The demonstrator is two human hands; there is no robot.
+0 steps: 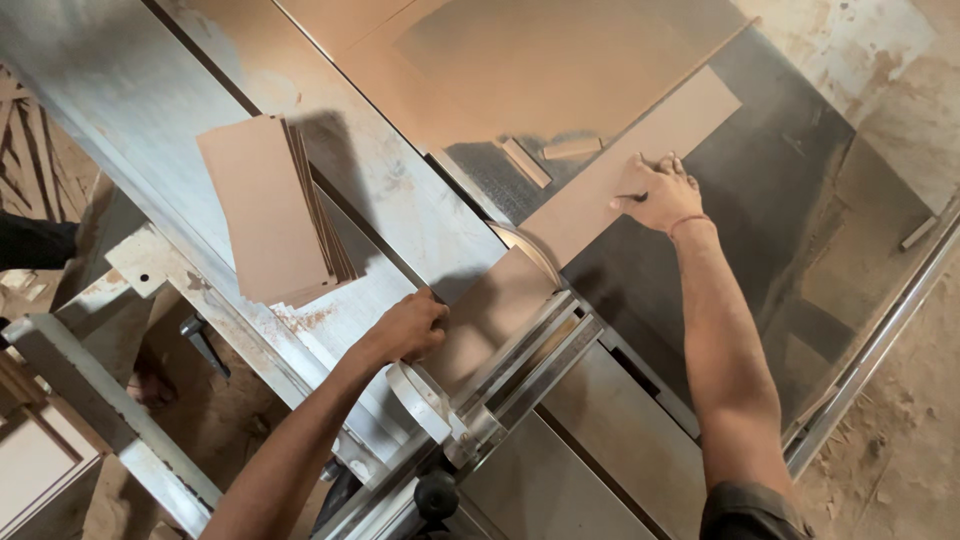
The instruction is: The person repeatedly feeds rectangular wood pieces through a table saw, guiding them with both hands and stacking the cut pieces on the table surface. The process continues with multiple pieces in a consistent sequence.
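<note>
1. Here's the right hand (662, 192), pressed flat with fingers together on a long, narrow strip of pale brown fibreboard (640, 150) — palm down on it, not gripping, and a dark pencil-like stub shows under the thumb.
2. That strip runs diagonally across the grey metal top of the table saw (760, 170), its lower end meeting the curved rim of the circular saw blade (530, 250).
3. The left hand (408, 328) is curled with fingers bent over the near edge of a brown board piece (490, 310) just on the near side of the blade; whether it pinches or only pushes, I can't tell.
4. Right beside that hand sits the ribbed metal crosscut fence (530, 360), angled toward the lower left.
5. Further left, a fanned stack of cut rectangular brown panels (265, 205) rests on the pale sliding carriage (130, 90), well apart from both hands.
6. Up beyond the strip, two small pale wooden offcuts (550, 155) lie on the metal top, near a large brown sheet (530, 60).
7. Sawdust-covered floor (900, 440) shows at the lower right.
</note>
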